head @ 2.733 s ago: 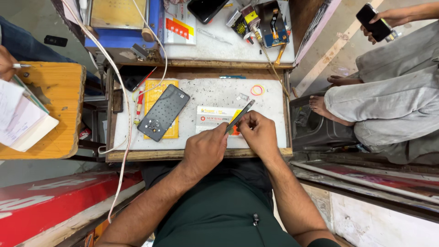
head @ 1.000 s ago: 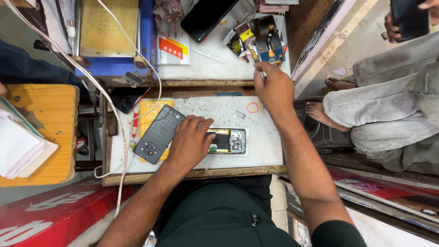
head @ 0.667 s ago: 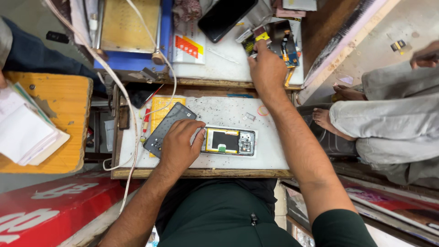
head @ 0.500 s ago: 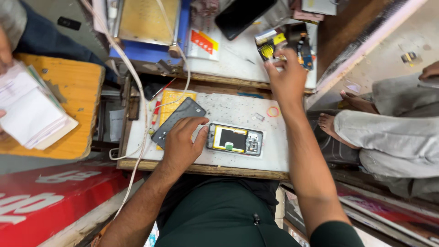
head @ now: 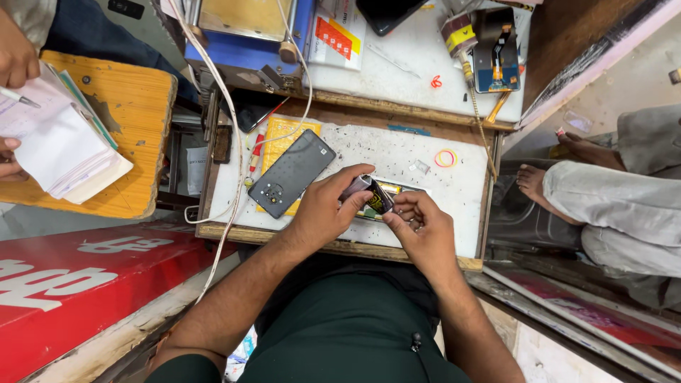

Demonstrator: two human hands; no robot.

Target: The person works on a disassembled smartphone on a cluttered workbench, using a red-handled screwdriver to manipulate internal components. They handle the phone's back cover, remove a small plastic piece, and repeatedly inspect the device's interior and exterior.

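Head view: the left hand (head: 323, 213) and the right hand (head: 422, 230) meet over the front edge of the desk (head: 461, 191), both grasping a small dark tube with a yellow label (head: 369, 195). The left fingers (head: 355, 174) are wrapped round its upper end; the right fingers (head: 404, 206) pinch its lower end, where a cap or nozzle would sit, though that part is hidden. The tube is held just above an opened phone (head: 397, 190) that lies flat on the desk, mostly covered by the hands. A detached dark back cover (head: 291, 182) lies to the left on a yellow pad (head: 280, 145), near but apart from the hands. A yellow rubber band (head: 445, 157) lies well to the right. Assessment: the step appears to be opening or readying the tube. It is best done with the tip kept clear of the exposed phone, the body held lightly so nothing squeezes out, and the twisting done by the right hand alone. A neighbouring person's hand (head: 18, 60) writes on a notepad (head: 60, 142) at far left, unconnected.
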